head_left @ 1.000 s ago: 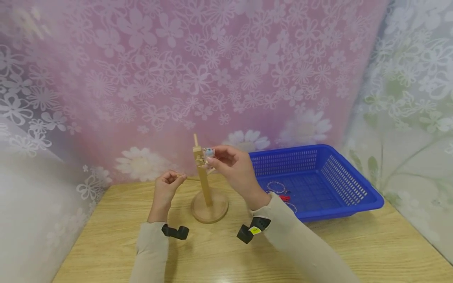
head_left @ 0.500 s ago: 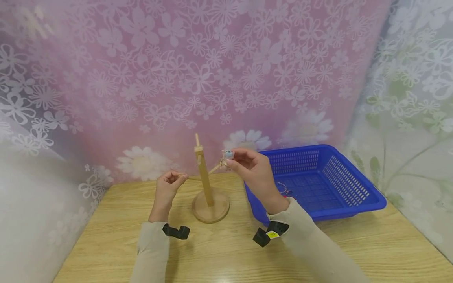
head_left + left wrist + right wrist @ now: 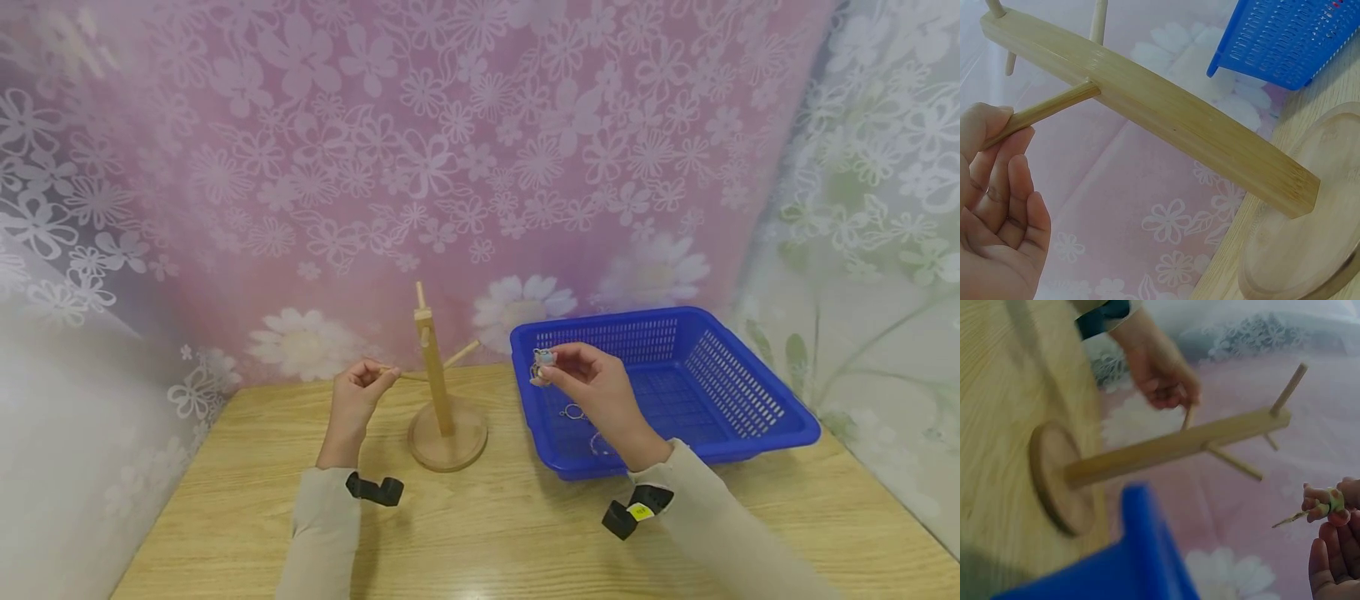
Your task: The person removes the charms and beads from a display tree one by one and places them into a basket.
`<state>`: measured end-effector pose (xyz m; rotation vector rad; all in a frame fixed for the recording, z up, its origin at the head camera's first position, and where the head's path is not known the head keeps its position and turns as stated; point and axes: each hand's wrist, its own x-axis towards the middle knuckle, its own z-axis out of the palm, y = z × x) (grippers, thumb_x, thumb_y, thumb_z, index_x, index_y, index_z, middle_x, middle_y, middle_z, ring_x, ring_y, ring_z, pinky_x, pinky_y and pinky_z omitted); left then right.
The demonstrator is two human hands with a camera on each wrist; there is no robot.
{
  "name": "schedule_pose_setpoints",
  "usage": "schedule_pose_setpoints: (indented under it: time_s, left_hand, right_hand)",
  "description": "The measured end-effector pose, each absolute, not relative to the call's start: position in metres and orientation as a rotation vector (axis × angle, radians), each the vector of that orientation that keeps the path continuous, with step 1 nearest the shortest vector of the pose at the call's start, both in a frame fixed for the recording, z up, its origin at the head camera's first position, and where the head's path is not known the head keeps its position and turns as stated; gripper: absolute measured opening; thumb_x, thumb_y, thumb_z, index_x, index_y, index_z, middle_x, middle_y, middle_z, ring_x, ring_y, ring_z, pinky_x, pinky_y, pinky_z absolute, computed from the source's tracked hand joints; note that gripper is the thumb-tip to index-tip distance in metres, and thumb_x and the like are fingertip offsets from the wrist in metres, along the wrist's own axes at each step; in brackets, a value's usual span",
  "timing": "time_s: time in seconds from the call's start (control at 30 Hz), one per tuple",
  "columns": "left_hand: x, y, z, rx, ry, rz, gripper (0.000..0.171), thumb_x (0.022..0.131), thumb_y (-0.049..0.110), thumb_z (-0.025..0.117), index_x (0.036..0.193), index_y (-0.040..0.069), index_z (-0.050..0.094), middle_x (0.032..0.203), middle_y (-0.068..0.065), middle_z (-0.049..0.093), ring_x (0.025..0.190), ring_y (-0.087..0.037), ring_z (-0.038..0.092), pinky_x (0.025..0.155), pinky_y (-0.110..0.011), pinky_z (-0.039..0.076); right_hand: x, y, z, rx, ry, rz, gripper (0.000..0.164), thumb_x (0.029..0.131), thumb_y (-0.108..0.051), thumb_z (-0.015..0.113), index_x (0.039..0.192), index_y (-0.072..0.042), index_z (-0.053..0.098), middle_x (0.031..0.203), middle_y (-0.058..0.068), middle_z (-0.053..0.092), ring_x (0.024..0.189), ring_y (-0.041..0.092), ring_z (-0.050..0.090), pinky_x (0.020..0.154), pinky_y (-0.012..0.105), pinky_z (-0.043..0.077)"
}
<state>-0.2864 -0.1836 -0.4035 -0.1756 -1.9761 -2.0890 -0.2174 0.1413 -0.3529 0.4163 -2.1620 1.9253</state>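
A wooden peg stand [image 3: 437, 379] with a round base [image 3: 427, 450] stands on the table. My left hand [image 3: 352, 404] pinches the end of one side peg [image 3: 1054, 107] between thumb and forefinger; the other fingers are loosely bent. To the right, my right hand [image 3: 600, 392] holds a small figurine keychain [image 3: 542, 367] by thumb and fingertips, over the left part of the blue basket. In the right wrist view the pale figurine [image 3: 1319, 503] has a thin metallic piece sticking out from it. The free right peg [image 3: 462, 353] bears nothing.
The blue plastic basket [image 3: 553, 463] stands right of the stand, with thin ring-shaped pieces [image 3: 573, 412] inside, partly hidden by my right hand. A floral curtain [image 3: 480, 167] hangs behind the table [image 3: 480, 533].
My right hand has taken the keychain away from the stand's post and moved it right, over the basket. The left hand stays on its peg, and the right peg shows in full.
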Motion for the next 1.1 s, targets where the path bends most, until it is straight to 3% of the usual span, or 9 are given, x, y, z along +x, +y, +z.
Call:
schedule_pose_setpoints:
  time_s: [0.43, 0.67, 0.9, 1.1]
  left_hand:
    - [-0.287, -0.183, -0.405, -0.164, -1.977, -2.118, 0.023, 0.082, 0.003, 0.072, 0.070, 0.016, 0.058, 0.069, 0.009, 0.065, 0.066, -0.007, 0.056, 0.067, -0.022, 0.047]
    - [-0.287, -0.184, -0.405, -0.148, -1.983, -2.117, 0.025, 0.082, 0.001, 0.071, 0.068, 0.016, 0.057, 0.069, 0.009, 0.064, 0.067, -0.007, 0.057, 0.067, -0.022, 0.048]
    - [-0.285, -0.184, -0.404, -0.138, -1.997, -2.099, 0.025, 0.082, 0.001, 0.071, 0.068, 0.016, 0.057, 0.068, 0.010, 0.064, 0.068, -0.007, 0.057, 0.067, -0.022, 0.048]
    - [-0.287, -0.183, -0.404, -0.146, -1.994, -2.097, 0.025, 0.082, 0.002, 0.071, 0.068, 0.016, 0.057, 0.067, 0.009, 0.063, 0.066, -0.007, 0.055, 0.065, -0.021, 0.047]
  right_hand:
    - [-0.218, 0.206, -0.379, 0.186, -2.505, 1.718, 0.040, 0.087, -0.025, 0.069, 0.116, 0.002, 0.059, 0.106, 0.011, 0.067, 0.087, 0.000, 0.063, 0.077, 0.022, 0.051]
    - [-0.224, 0.234, -0.380, 0.100, -2.558, 1.753, 0.042, 0.089, -0.026, 0.067, 0.117, 0.003, 0.056, 0.100, -0.004, 0.066, 0.088, -0.001, 0.060, 0.088, 0.034, 0.046]
    - [-0.233, 0.252, -0.370, 0.107, -2.520, 1.830, 0.030, 0.089, -0.024, 0.067, 0.108, -0.002, 0.058, 0.091, -0.017, 0.063, 0.089, 0.000, 0.059, 0.083, 0.023, 0.046]
    - [-0.245, 0.267, -0.365, 0.099, -2.567, 1.761, 0.033, 0.089, -0.025, 0.067, 0.110, -0.002, 0.058, 0.091, -0.019, 0.062, 0.090, 0.001, 0.058, 0.083, 0.025, 0.045]
